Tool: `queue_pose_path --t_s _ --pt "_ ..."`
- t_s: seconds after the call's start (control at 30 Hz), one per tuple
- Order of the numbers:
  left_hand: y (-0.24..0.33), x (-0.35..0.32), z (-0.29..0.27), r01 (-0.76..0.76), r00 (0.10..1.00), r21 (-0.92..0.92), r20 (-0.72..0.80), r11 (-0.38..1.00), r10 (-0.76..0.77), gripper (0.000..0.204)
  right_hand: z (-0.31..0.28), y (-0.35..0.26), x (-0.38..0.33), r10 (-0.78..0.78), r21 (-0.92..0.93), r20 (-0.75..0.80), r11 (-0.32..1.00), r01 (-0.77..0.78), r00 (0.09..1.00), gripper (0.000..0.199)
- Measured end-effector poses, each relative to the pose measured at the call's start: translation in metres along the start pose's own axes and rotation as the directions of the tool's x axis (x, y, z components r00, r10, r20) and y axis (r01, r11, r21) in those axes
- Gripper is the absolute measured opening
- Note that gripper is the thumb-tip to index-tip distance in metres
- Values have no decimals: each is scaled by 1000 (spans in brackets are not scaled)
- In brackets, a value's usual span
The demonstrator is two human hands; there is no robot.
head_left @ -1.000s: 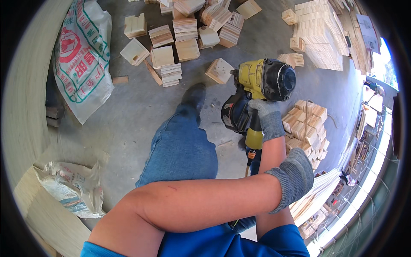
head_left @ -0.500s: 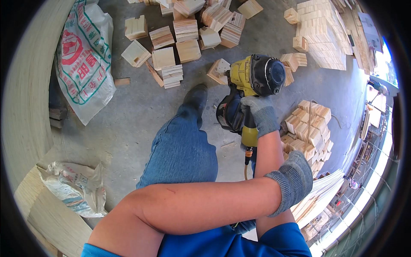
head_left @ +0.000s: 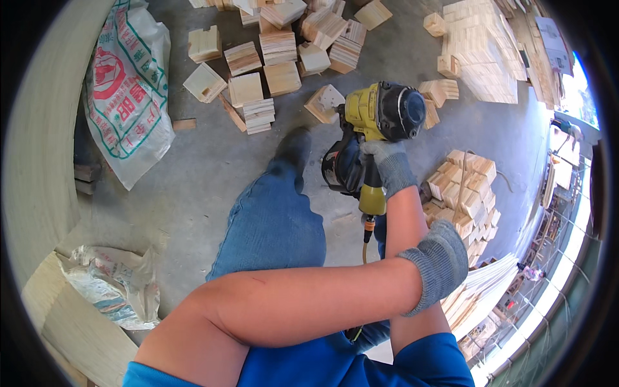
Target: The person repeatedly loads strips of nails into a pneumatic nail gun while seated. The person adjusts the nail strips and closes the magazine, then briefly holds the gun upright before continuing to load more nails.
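The right hand [head_left: 389, 166] is clamped on the yellow nail gun [head_left: 374, 129], handle lengthwise toward the person, nose hidden.

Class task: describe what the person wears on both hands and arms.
Both hands wear grey knitted gloves: the right hand and the left hand, whose ribbed cuff ends at the wrist. The forearms are bare. Short blue sleeves show at the lower edge.
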State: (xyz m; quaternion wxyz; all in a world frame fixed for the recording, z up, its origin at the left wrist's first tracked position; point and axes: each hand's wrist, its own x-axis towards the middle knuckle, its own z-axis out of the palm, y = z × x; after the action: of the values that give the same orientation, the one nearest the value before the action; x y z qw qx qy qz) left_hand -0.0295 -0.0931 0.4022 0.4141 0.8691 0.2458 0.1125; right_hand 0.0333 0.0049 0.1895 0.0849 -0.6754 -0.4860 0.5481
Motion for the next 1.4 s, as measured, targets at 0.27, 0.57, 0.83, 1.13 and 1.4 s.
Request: queue_pose_path --t_s 0.27,0.57,0.83,1.13,1.4 --pt "-2 10 6 -12 999 -71 32 997 15 37 -1 -6 -3 -97 -117 57 988 103 994 11" --pt "-3 12 8 -5 1000 -44 -14 999 4 27 2 -27 -17 -59 -41 21 997 60 998 11" --pt "-2 21 18 27 1000 -108 10 994 -26 32 15 -18 -3 -50 -99 60 994 56 997 10" --pt "-3 12 18 -44 993 -23 -108 999 41 18 4 -9 4 56 12 44 998 -56 997 10" --pt "1 21 14 40 999 -39 5 998 -40 28 1 -9 6 -8 -134 75 991 18 997 9"
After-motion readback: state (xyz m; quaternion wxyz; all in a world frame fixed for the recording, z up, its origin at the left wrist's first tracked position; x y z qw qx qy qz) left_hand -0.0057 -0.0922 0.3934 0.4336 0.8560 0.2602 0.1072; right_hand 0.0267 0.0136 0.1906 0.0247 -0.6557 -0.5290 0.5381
